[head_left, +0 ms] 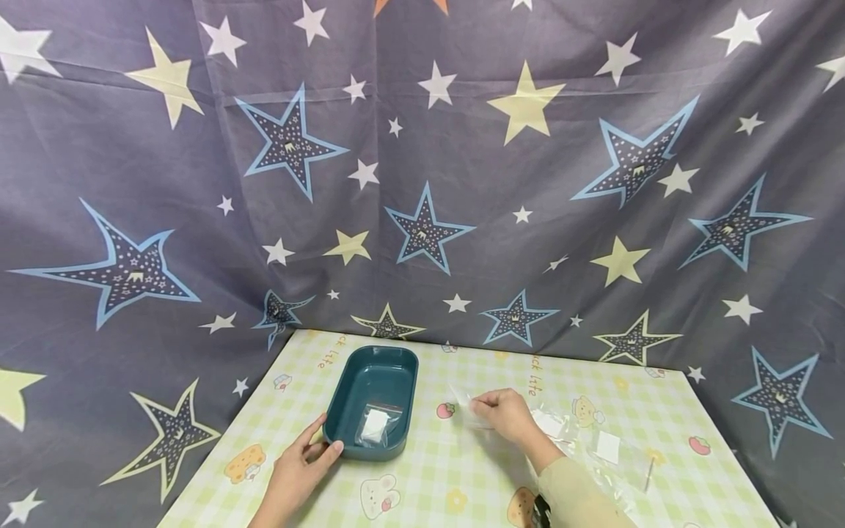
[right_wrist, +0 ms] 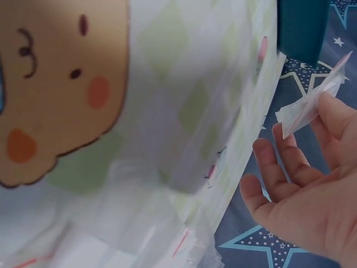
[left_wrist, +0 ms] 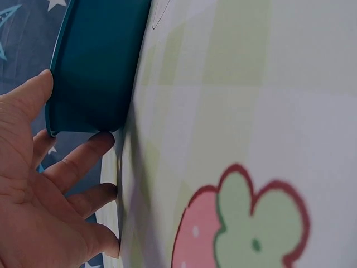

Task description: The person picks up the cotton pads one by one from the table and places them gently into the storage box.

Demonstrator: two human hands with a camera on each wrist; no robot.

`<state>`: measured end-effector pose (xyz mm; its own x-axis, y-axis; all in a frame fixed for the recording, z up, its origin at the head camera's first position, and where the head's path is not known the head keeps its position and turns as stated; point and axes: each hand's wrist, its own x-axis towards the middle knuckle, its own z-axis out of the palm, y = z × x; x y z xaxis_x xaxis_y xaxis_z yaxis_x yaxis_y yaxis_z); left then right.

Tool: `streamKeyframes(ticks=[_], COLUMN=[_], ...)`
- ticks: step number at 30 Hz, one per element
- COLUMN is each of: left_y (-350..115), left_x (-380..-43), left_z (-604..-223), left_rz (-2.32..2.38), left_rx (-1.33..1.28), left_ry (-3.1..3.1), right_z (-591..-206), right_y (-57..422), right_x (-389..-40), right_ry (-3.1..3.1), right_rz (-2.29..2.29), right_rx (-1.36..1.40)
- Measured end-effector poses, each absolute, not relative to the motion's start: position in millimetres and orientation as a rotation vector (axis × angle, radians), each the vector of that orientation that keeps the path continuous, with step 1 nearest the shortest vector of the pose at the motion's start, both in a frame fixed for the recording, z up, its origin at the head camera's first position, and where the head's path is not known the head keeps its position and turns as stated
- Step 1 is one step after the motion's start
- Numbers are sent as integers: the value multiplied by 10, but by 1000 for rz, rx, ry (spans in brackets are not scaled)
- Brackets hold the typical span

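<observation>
A dark teal rectangular container stands on the table, and a small clear zip bag with a white piece inside lies in its near end. My left hand holds the container's near left corner between thumb and fingers; the left wrist view shows the thumb against the wall of the container. To the right, above the table, my right hand pinches a clear zip bag between thumb and fingers. The bag's contents are hard to make out.
Several more clear zip bags with white pieces lie on the right of the table, partly behind the right sleeve. The table has a green checked cover. A grey star-patterned curtain hangs behind it.
</observation>
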<state>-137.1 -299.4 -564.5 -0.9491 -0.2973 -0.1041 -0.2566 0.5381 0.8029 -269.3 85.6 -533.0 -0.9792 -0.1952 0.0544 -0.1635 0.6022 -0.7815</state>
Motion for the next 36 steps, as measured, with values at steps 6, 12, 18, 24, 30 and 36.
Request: streamKeyframes(ticks=[6,12,18,24,30,36], left_y=[-3003,-3014,-3010,-3014,-3001,-3002], left_x=[-1375,-1367,-1372,-1374,-1373,-1378], left_z=[-5654,-5632,-5634,-5670,-5666,-5654], left_rz=[-1404,-1400,-1399,-1402,-1391,-1396], left_rx=[479,474,469,480,493,486], left_ry=[-2717,-2719,-2716,-2723,-2725,-2728], right_z=[-5254,-5154,-5069,-5032,-4950,-4863], right_y=[813,731,610,475,325,174], right_x=[-2690,-2640,-2550,-2472,-2395,-2364], right_ry=[2717,2590,2476,2395,2379,2368], right_rz=[-1424,-1573,-1710,-1761,-1804,-1794], right_rx=[-278,-277,-272,-305,-353,-401])
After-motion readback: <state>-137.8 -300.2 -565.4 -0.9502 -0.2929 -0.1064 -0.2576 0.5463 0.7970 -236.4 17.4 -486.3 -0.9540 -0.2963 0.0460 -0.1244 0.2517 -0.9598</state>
